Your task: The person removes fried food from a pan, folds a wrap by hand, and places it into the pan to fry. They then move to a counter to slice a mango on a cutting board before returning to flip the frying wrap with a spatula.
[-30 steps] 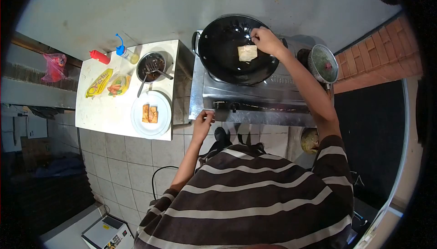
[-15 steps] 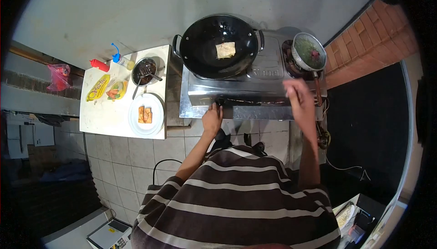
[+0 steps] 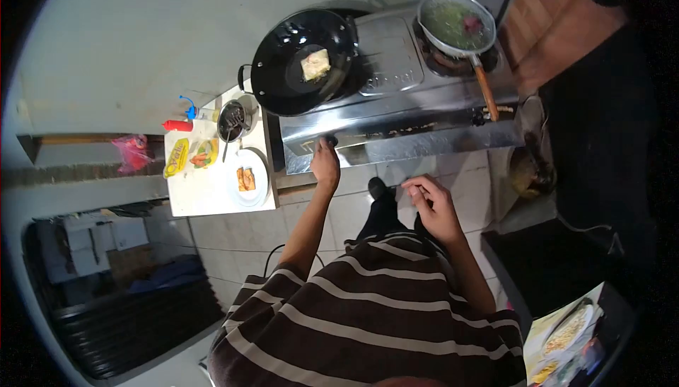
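My left hand (image 3: 326,166) has its fingers closed round the left stove knob (image 3: 329,141) on the front of the metal gas stove (image 3: 389,55). Above that hand, a black wok (image 3: 279,90) sits on the left burner, with a pale, folded square of food (image 3: 315,65) inside. My right hand (image 3: 434,210) hangs in front of the stove near my body, holding nothing, its fingers loosely bent and apart from the thumb. On the right burner rests a saucepan (image 3: 456,51) with a wooden handle, holding bubbling liquid with green bits and a dark red piece.
A white table (image 3: 205,200) on the left bears a plate (image 3: 262,192) of browned food pieces, a dark bowl (image 3: 233,115) with utensils, a red bottle (image 3: 177,125), a blue-capped bottle (image 3: 198,113) and a yellow packet (image 3: 177,157). The saucepan's handle (image 3: 486,94) juts over the stove front.
My right hand has come down from beside the saucepan handle to in front of my body. My left hand stays at the knob. The view has turned and shifted.
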Demonstrator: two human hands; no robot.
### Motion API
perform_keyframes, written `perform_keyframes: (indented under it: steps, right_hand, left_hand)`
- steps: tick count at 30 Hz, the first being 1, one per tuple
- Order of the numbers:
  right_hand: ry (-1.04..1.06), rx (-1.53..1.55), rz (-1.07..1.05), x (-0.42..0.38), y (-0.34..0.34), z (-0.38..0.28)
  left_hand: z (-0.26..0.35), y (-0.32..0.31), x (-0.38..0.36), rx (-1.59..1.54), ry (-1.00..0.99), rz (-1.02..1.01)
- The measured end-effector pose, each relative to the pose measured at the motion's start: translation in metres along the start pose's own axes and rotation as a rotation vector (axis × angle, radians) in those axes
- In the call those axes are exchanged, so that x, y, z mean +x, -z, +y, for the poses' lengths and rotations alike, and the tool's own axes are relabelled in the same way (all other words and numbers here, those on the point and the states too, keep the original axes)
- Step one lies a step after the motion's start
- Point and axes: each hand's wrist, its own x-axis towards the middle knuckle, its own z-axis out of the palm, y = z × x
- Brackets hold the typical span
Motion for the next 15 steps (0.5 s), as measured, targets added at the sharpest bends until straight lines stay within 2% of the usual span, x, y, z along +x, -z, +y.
perform_keyframes:
  steps: [2,5,7,9,10,11,13,15]
  right_hand:
    - [-0.029,-0.016,-0.016,-0.006,0.015,0.004]
    - [-0.046,0.014,0.036,-0.021,0.032,0.040]
    - [-0.150,0.105,0.072,-0.033,0.042,0.053]
    - [-0.155,0.178,0.152,-0.046,0.045,0.078]
    - [-0.190,0.196,0.158,-0.052,0.048,0.090]
    - [-0.207,0.229,0.171,-0.056,0.052,0.098]
    - [-0.260,0.245,0.181,-0.064,0.057,0.109]
    - [-0.264,0.284,0.217,-0.068,0.057,0.119]
  left_hand:
    - [0.006,-0.010,0.002,0.045,0.037,0.007]
    - [-0.010,-0.034,0.003,-0.225,0.031,0.155]
    - [-0.031,-0.053,0.013,-0.162,0.045,0.155]
    - [-0.051,-0.072,0.026,-0.290,0.414,0.038]
    - [-0.038,-0.063,0.021,-0.584,0.482,0.027]
    - [-0.033,-0.057,0.021,-0.548,0.470,0.015]
    - [-0.030,-0.045,0.023,-1.025,0.719,-0.083]
    - [-0.027,-0.039,0.023,-1.097,0.777,-0.112]
